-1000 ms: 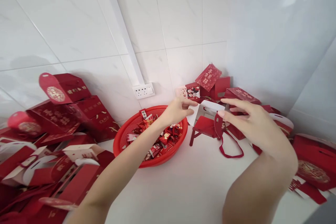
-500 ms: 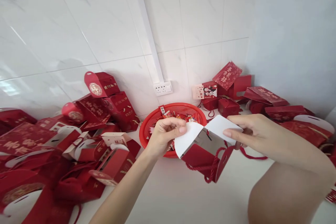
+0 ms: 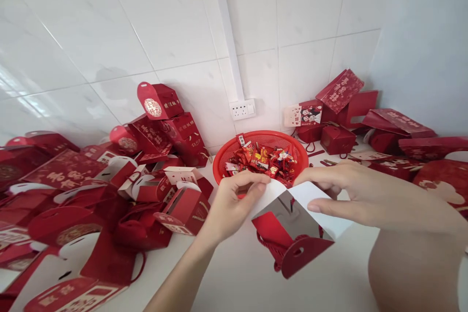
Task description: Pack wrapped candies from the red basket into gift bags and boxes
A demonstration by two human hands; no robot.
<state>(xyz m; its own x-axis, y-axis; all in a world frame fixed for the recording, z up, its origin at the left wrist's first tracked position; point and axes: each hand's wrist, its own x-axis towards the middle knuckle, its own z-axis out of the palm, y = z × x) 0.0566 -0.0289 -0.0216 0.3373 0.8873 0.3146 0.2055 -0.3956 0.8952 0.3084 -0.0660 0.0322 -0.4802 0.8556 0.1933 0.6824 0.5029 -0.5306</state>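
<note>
A small red box [image 3: 288, 234] with a grey inside hangs between my hands, its top open. My left hand [image 3: 241, 200] pinches the white inner side of its left flap between thumb and fingers. On the right flap, also white inside, my right hand [image 3: 336, 195] has its thumb on the near face and its fingers behind. A red twisted cord dangles at the box's lower left, and a rounded red flap with a hole faces me. Just beyond stands a red plastic basket [image 3: 222, 156] holding many red-wrapped sweets [image 3: 261, 158].
Many red boxes [image 3: 185, 207] are heaped on the left of the white table [image 3: 234, 273], some stacked near the wall. More red boxes [image 3: 338, 139] lie at the right. A socket [image 3: 242, 109] is on the tiled wall behind the basket.
The view has shifted, so the surroundings appear further right. The held box has tilted and its opening now faces me more. More sweets in the basket show.
</note>
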